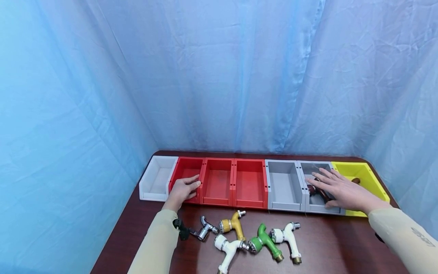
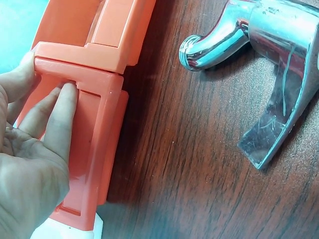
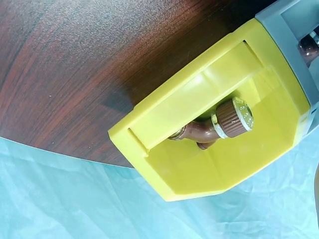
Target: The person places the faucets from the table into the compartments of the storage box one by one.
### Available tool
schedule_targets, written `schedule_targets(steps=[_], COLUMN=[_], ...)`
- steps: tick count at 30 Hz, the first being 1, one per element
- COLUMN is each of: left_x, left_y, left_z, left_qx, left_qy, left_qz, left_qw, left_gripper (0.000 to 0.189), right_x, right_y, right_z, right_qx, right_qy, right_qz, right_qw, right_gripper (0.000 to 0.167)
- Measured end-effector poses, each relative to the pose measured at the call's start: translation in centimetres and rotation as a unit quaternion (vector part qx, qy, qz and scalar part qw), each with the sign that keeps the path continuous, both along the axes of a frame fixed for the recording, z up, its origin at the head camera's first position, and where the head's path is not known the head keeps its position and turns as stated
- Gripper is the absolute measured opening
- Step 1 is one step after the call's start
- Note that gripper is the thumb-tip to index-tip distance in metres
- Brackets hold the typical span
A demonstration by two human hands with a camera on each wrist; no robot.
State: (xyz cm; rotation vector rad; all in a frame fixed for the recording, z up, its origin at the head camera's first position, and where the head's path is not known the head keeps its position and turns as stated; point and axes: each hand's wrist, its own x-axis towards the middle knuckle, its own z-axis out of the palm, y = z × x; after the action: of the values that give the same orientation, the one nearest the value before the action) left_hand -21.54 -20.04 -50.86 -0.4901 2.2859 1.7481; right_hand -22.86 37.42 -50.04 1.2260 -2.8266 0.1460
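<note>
1. Now my right hand [image 1: 342, 190], fingers spread, is over a shiny brown tap [image 1: 323, 195] in the right grey plastic box [image 1: 318, 209].
2. My left hand [image 1: 182, 191] is at the leftmost red plastic box [image 1: 189, 163]; I can't tell if it pinches.
3. Both boxes sit along the worktop's [image 1: 328, 247] back edge.

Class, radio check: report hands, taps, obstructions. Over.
Left hand at leftmost red bin. Right hand spread over brown tap in rightmost gray bin. Five taps on table. Nothing visibly blocking.
</note>
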Motion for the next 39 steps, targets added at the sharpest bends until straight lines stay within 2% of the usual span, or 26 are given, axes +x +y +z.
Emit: schedule_targets(steps=[14, 21, 25, 34, 39], left_x=[0.0, -0.1, -0.1, -0.2, -0.2], left_y=[-0.3, -0.2, -0.2, -0.3, -0.3], left_z=[-0.1, 0.1, 0.1, 0.0, 0.3], left_qx=[0.009, 0.011, 0.012, 0.01, 0.007], left_qy=[-0.011, -0.01, -0.011, -0.006, -0.011], left_qz=[-0.004, -0.003, -0.004, -0.004, -0.003], left_qw=[0.9999, 0.9999, 0.9999, 0.9999, 0.9999], left_gripper=[0.056, 0.056, 0.056, 0.056, 0.054], right_x=[1.2, 1.9, 2.4, 3.3, 4.1], right_y=[-1.7, -2.6, -3.1, -4.3, -5.1], right_z=[0.6, 1.1, 0.8, 0.2, -0.1], right_qx=[-0.003, -0.001, -0.006, -0.006, -0.007], right_qy=[0.035, 0.031, 0.044, 0.101, 0.088], right_qz=[0.004, -0.003, 0.015, 0.074, 0.086], right_qw=[0.9994, 0.9995, 0.9989, 0.9921, 0.9924], right_gripper=[0.102, 0.098, 0.099, 0.098, 0.1])
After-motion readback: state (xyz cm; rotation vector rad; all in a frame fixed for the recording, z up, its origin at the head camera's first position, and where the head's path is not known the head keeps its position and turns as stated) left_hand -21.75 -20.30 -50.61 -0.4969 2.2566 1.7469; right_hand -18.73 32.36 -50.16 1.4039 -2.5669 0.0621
